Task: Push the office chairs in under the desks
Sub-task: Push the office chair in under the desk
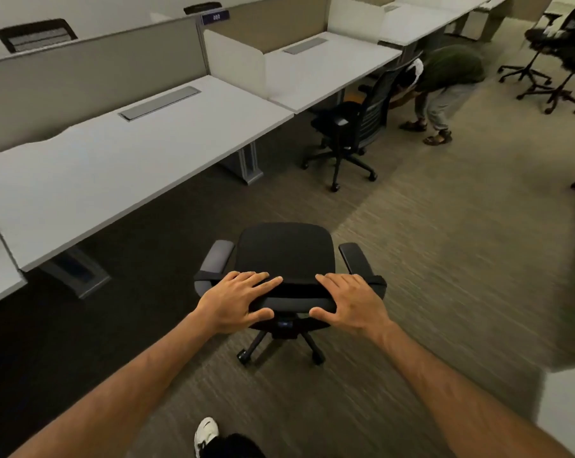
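A black office chair point(284, 251) stands on the carpet in front of me, out in the aisle and apart from the long white desk point(107, 153) to its left. My left hand point(236, 300) grips the top of its backrest on the left side. My right hand point(350, 302) grips the same backrest on the right side. The chair's seat faces away from me, and its wheeled base shows below my hands. A second black chair point(348, 127) stands partly under the neighbouring desk point(325, 66) further back.
A person in a green top point(444, 81) bends down behind the second chair. Several more black chairs point(557, 51) stand at the far right. Grey partition panels point(91, 71) run behind the desks. A desk leg point(249, 163) stands between the two desks. My white shoe point(206, 434) is below.
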Available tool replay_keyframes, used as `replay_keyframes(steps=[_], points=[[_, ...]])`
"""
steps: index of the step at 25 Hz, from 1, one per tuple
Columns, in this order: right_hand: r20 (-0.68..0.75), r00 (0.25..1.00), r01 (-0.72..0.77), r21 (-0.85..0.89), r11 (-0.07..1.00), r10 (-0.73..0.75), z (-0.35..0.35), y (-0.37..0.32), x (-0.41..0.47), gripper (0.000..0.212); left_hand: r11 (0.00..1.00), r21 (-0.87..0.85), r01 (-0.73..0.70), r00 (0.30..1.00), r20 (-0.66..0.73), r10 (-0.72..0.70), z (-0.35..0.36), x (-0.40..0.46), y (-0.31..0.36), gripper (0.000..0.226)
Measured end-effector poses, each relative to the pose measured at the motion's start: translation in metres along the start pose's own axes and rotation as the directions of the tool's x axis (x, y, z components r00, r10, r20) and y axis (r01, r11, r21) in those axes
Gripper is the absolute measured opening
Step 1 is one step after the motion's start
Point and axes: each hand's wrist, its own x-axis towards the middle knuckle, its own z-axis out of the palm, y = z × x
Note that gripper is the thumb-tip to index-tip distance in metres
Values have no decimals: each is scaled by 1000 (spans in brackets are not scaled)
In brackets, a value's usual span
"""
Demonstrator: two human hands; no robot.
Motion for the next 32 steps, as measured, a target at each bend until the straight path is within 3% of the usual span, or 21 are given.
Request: replay_keyframes(steps=[8,19,28,32], points=[[59,990,131,2,991,-131,-14,80,20,102,991,-13,133,988,-74,-133,8,37,59,78],[55,946,321,-20,947,-319,-37,189,85,87,965,-68,253,933,-245,-262,15,133,98,84],[60,900,435,-29,900,-432,-61,294,169,83,911,-205,357,899,-190,-394,-12,244,118,82],[87,865,497,-22,868,-494,-71,340,208,85,844,-292,450,846,-163,-507,-29,292,126,86]])
